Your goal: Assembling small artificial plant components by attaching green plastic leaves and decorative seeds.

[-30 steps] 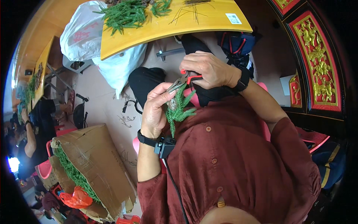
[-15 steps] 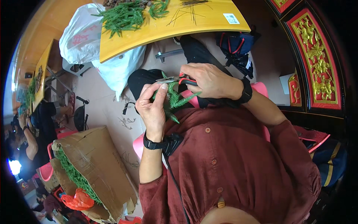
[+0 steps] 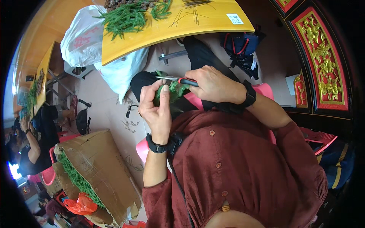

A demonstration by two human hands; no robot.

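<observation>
Step in hand looks like working the pliers (image 3: 186, 81) at the green sprig (image 3: 175, 89). Left hand (image 3: 154, 108) is pinching the sprig between thumb and forefinger; right hand (image 3: 216, 83) is grasping the plier handles, fingers curling around them. Sprig is sitting above the lap, between the hands, just beyond the table edge. Plier tips are pointing left, lying by the left fingertips; cannot tell whether they are gripping anything. Next move seems to be calling for a firm left pinch and tips staying clear of the fingers.

Yellow table (image 3: 220, 34) is holding a greenery pile (image 3: 125, 19), pine cones (image 3: 129, 4) and thin wires (image 3: 195, 15). White plastic bag (image 3: 81, 41) is slumping beside it. Cardboard box (image 3: 102, 167) is standing at left, greenery and a red bag (image 3: 81, 204) showing at its opening. Carved panel (image 3: 319, 57) is lining the right wall; another person (image 3: 34, 146) is sitting far left.
</observation>
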